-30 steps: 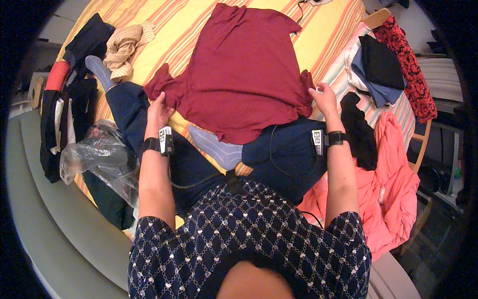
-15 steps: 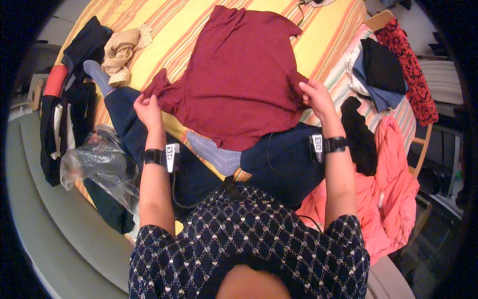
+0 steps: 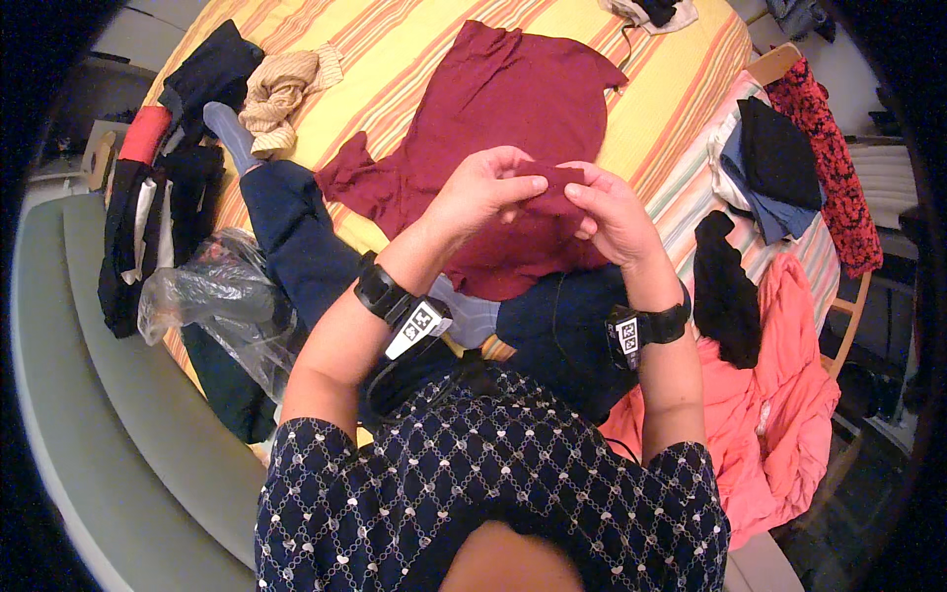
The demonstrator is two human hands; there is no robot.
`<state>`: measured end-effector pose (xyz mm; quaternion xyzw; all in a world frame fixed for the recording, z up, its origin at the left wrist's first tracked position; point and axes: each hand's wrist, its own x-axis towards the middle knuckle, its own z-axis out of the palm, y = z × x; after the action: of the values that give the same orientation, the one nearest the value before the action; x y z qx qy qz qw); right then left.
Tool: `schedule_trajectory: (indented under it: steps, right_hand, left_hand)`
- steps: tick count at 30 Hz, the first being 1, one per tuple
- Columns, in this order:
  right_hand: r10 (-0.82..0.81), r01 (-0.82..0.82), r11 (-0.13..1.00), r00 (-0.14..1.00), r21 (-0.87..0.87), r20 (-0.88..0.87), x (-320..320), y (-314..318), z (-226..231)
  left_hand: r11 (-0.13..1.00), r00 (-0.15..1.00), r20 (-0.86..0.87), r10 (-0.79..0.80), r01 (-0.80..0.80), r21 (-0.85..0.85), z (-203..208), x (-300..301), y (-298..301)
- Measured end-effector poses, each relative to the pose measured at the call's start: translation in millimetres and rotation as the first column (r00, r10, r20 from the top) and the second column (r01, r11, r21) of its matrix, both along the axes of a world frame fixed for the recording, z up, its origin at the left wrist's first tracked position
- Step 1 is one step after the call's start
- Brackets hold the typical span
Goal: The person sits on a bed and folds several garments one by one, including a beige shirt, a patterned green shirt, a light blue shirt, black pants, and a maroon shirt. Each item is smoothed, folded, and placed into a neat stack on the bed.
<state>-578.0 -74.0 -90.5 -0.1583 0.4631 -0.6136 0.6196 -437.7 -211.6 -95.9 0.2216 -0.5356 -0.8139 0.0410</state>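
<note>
A dark red shirt (image 3: 513, 99) lies spread on the striped bedcover in front of me, its lower part near my legs. My left hand (image 3: 488, 195) and my right hand (image 3: 612, 209) are close together over its right side. Between them they pinch a raised bit of the shirt's cloth, thumbs on top. The shirt's left sleeve (image 3: 357, 183) lies loose on the bed, crumpled. Each of my wrists wears a black strap with a small device.
A beige striped garment (image 3: 281, 94) and dark clothes (image 3: 207, 74) lie at the left, with a clear plastic bag (image 3: 217, 296) nearer. Folded black clothing (image 3: 779, 153), a black garment (image 3: 725, 291) and coral fabric (image 3: 769, 414) lie at the right. A grey-green padded edge (image 3: 109, 395) curves along the left.
My left hand has let go of the left sleeve and moved right to join my right hand at the shirt's right side. The left sleeve now lies on the bed.
</note>
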Motion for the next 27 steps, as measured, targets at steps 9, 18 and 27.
schedule_trajectory:
  steps: [9, 18, 27]
  right_hand:
    - [0.000, 0.000, 1.000, 0.998, 0.008, 0.057, 4, -2, 2]
    - [-0.048, 0.048, 0.999, 0.999, 0.006, 0.005, 1, 3, -10]
    - [-0.625, 0.689, 0.717, 0.570, -0.104, -0.533, -93, 40, -22]
  left_hand:
    - [0.962, 0.989, -0.063, 0.131, -0.112, 0.251, -10, 12, -3]
    - [0.973, 0.992, -0.073, 0.100, -0.083, 0.214, -13, 20, -8]
    - [0.945, 0.970, 0.145, 0.196, -0.147, -0.293, -70, 80, -56]
